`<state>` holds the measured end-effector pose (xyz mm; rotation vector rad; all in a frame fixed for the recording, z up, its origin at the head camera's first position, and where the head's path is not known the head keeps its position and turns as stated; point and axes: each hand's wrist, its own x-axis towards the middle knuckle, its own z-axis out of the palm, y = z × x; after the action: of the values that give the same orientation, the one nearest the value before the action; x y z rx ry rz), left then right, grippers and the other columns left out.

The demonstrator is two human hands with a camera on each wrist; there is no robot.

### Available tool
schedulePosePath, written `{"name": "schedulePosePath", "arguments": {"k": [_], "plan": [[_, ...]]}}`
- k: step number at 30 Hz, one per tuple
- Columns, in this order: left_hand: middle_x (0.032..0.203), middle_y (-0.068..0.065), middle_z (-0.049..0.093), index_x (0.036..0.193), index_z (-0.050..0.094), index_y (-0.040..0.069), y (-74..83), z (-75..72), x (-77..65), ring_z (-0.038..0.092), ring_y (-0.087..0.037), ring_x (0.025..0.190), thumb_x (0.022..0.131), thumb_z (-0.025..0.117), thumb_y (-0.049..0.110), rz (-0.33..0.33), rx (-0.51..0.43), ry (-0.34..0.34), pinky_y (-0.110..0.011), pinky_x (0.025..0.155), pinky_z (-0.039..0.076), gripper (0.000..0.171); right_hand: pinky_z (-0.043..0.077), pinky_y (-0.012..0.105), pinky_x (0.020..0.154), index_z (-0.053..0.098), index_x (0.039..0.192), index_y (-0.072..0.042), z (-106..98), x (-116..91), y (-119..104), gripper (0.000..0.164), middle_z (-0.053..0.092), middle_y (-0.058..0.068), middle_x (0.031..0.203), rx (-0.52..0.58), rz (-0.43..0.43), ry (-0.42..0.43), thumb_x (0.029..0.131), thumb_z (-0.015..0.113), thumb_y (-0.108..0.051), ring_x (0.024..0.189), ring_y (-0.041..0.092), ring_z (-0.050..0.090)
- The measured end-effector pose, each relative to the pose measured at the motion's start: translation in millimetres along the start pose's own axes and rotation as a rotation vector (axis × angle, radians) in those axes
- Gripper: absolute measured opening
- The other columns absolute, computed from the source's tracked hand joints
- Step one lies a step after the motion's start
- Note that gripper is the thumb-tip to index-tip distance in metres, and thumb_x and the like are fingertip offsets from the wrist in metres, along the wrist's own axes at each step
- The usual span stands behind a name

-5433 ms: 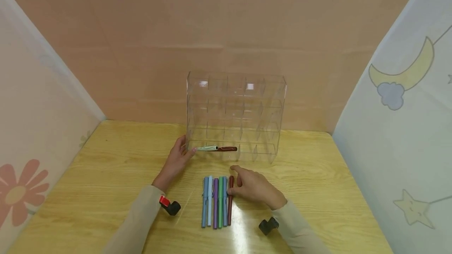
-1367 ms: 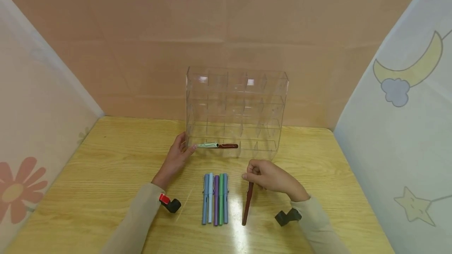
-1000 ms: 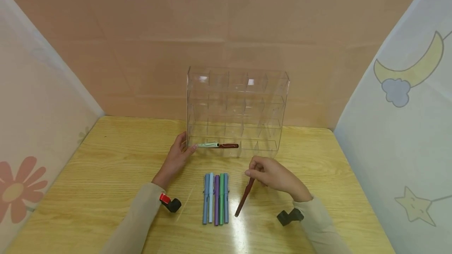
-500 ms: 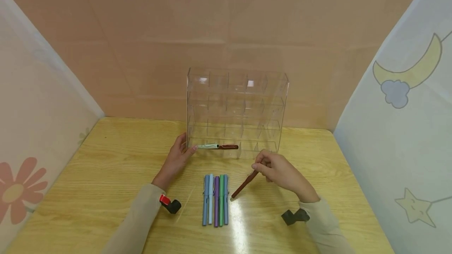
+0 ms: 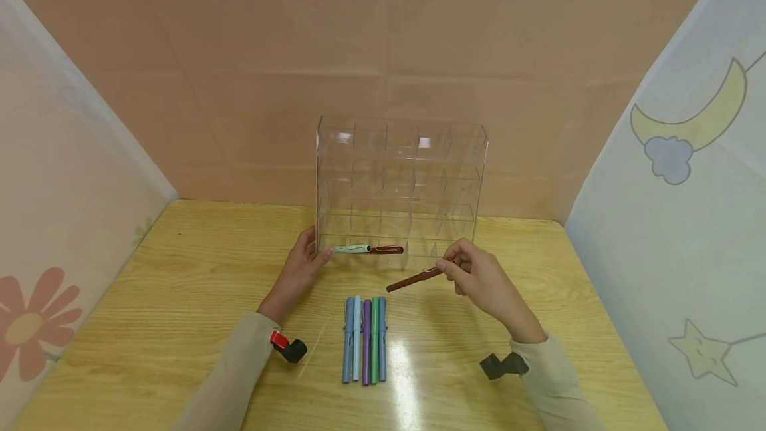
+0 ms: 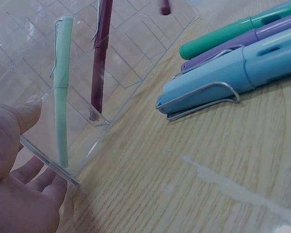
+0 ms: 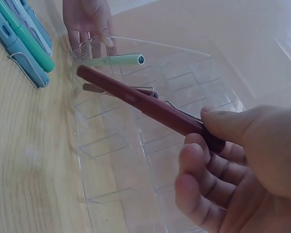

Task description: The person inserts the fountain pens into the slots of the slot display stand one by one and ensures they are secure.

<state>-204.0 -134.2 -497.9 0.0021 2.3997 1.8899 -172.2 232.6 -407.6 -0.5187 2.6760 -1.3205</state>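
My right hand (image 5: 485,281) pinches a dark red pen (image 5: 413,280) by its clipped cap end, thumb against fingers. The pen slants nearly level, its other end pointing left, in front of the lowest row of a clear acrylic pen rack (image 5: 383,200). My left hand (image 5: 299,268) grips the rack's lower left side edge, thumb inside and fingers outside in the left wrist view. Inside the lowest row lie a light green pen (image 5: 352,248) and, right of it, a second dark red pen (image 5: 387,250). The right wrist view shows the held pen (image 7: 150,108) crossing before them.
Several capped pens lie side by side on the wooden table (image 5: 197,298) before the rack: two blue, one light blue (image 5: 357,338), one purple (image 5: 367,344), one green (image 5: 375,341). An orange-brown backdrop (image 5: 251,85) rises behind the rack, with printed panels left and right.
My right hand has taken the dark red pen from the right end of the row, carried it right and up towards the rack, and turned it nearly level. My left hand stays put.
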Motion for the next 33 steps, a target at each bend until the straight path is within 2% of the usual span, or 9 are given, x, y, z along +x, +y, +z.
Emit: {"name": "schedulePosePath", "arguments": {"k": [8,22,33], "plan": [[0.176,-0.020,0.023,0.169,0.019,0.009,0.0,0.6,0.4,0.026,-0.045,0.164,0.110,0.061,0.026,-0.002,-0.009,0.002,-0.060,0.130,0.032,0.074,0.047,0.025,0.051,0.063,0.114,-0.007,-6.8,-1.4,-2.0,0.021,0.064,0.005,0.083,-0.002,0.012,0.068,0.107,0.067,-0.026,0.058,0.010,0.055],[0.177,-0.018,0.023,0.169,0.020,0.011,0.2,1.0,-1.3,0.026,-0.044,0.164,0.110,0.061,0.028,-0.010,-0.019,-0.001,-0.059,0.130,0.032,0.074,0.052,0.026,0.053,0.062,0.115,-0.008,-10.0,-1.5,3.6,0.024,0.067,0.007,0.088,-0.022,0.001,0.201,0.107,0.066,-0.030,0.060,0.014,0.061],[0.178,-0.015,0.022,0.169,0.020,0.013,0.1,1.2,-1.3,0.024,-0.042,0.165,0.111,0.059,0.028,-0.023,-0.031,-0.002,-0.059,0.132,0.030,0.071,0.052,0.024,0.053,0.062,0.115,-0.003,-4.9,4.5,3.5,0.025,0.065,0.011,0.090,0.049,-0.025,0.255,0.107,0.067,-0.026,0.058,0.013,0.060]]}}
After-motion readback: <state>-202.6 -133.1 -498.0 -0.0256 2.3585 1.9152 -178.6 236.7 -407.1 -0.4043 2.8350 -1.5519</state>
